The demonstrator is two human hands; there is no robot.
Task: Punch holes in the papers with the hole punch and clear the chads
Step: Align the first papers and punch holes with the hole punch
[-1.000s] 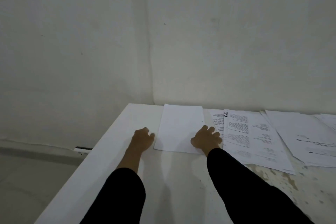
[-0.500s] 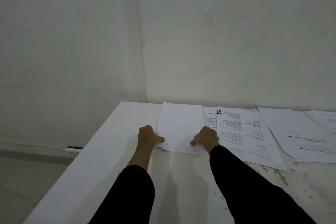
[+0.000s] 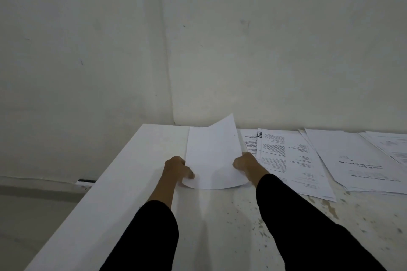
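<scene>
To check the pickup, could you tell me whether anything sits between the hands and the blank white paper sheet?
Nothing visible does: the left hand and right hand both grip the blank white paper sheet at its sides. No hole punch is in view.

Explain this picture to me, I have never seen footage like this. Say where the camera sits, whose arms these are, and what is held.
There is no machine here. A camera worn on a person's head looks forward and down, so the two arms in black sleeves are that person's own. The left hand and right hand each pinch a side edge of a blank sheet, which bows between them with its far corner lifted. Under it is a white table against the wall. To the right lie overlapping printed papers. No hole punch is in view.
</scene>
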